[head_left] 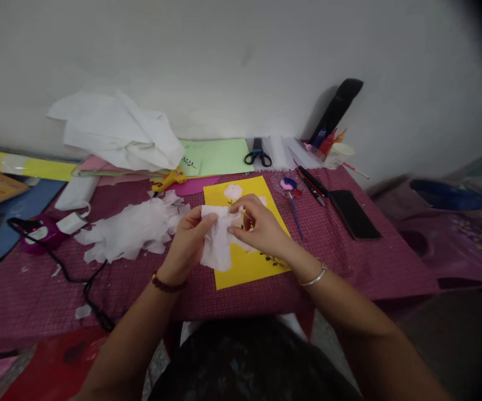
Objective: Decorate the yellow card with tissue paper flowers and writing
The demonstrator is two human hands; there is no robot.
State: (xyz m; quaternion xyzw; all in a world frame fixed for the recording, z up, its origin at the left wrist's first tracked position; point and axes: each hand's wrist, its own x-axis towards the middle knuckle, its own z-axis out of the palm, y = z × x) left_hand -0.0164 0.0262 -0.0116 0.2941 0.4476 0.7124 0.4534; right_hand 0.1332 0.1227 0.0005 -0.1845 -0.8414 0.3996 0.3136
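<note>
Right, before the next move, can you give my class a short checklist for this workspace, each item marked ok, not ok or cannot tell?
1. Left hand has hold of the tissue: ok, thumb in front.
2. Right hand grips the tissue: cannot tell; its fingertips are at the edge, but the pinch is unclear.
3. Yellow sheet under the hands: ok, it lies on the table.
4. Glue gun off the sheet: ok, it lies to the left, apart from it.
5. Glue gun cool: cannot tell.
6. Table free of scraps: not ok, a white scrap lies near the front edge.
</note>
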